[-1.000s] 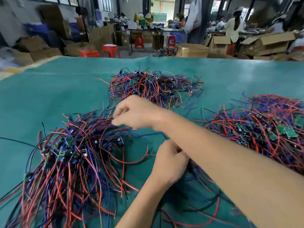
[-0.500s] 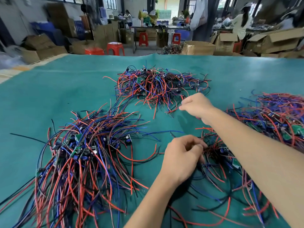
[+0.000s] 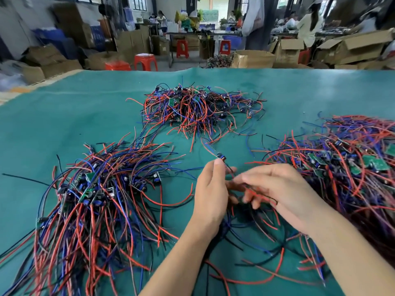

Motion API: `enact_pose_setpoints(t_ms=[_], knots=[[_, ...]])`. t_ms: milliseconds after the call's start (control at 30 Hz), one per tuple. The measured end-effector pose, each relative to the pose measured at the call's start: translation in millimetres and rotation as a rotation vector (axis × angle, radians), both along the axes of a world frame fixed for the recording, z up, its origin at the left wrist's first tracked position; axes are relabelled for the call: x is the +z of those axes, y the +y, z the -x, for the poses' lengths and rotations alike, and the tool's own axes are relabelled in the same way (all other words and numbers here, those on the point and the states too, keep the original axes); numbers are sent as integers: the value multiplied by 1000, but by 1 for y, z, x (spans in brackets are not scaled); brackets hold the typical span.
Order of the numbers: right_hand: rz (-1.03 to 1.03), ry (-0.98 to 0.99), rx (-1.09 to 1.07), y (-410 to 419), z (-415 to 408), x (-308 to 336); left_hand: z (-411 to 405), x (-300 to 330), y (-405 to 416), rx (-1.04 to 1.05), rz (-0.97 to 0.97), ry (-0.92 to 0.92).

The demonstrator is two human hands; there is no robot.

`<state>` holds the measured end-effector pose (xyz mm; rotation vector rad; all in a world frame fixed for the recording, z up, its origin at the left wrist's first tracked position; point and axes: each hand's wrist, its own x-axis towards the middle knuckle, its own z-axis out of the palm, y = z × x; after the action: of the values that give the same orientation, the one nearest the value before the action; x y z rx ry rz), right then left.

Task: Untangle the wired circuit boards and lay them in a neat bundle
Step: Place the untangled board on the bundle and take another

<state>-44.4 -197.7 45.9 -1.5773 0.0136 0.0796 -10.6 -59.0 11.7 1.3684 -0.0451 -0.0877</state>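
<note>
Nearest the camera, loose red, blue and black wires point(image 3: 252, 242) trail over the green worktop point(image 3: 64, 124) beneath both forearms. Left hand point(image 3: 211, 195): fingers curled, thumb and forefinger pinching a wired component point(image 3: 221, 157) whose small blue part stands just above the thumb tip, with a red and blue lead running up and away from it. Right hand point(image 3: 282, 193): held just beside the left, fingers spread and partly bent among thin red and black strands; motion blur prevents telling whether it grips any of them. Left of the hands lies the combed bundle point(image 3: 96, 201), its green circuit boards clustered near the middle and its wires fanning toward the near edge. Right of the hands sits a tangled heap point(image 3: 350, 165) with several green boards showing on top. Farther back, centred on the worktop and well apart from the other two, lies a third tangled pile point(image 3: 198, 107). Beyond the worktop's far edge stand red plastic stools point(image 3: 145, 61), open cardboard boxes point(image 3: 252, 58) and, in the distance, people at other tables.
</note>
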Motion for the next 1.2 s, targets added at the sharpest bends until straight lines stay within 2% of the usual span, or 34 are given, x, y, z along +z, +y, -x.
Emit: enact_pose_setpoints(t_ms=[100,200,267,333,433,467,700,800,867,933,1000,1067,1133,1200], knots=[[165,-24,125,4,1,-4,-1,0,1,17,-28,9],[188,-25,254,4,3,-4,0,0,3,-11,-57,-17],[208,-38,257,3,3,-3,1,1,4,-55,-25,-12],[263,-89,122,0,0,-4,2,2,3,-102,-2,-15],[426,-199,-219,-7,-8,-13,2,-2,3,-188,-28,-78],[410,-201,-278,-8,-12,-15,2,-3,3,-218,-48,-96],[17,-147,-143,9,-11,-21,2,-5,7,-300,-185,-193],[-18,-102,-155,4,-13,-24,4,-1,4,-329,-196,-274],[-7,-142,-168,3,-13,-24,6,2,3,-320,-188,-270],[5,-189,-272,3,-14,-24,5,2,3,-292,-231,-265],[61,-260,-465,-3,-16,-24,6,1,3,-281,-270,-276],[242,-383,-642,-12,-18,-23,6,1,3,-286,-299,-272],[445,-526,-755,-18,-15,-17,6,2,3,-294,-315,-267],[494,-605,-827,-24,-12,-12,6,1,2,-299,-293,-255]])
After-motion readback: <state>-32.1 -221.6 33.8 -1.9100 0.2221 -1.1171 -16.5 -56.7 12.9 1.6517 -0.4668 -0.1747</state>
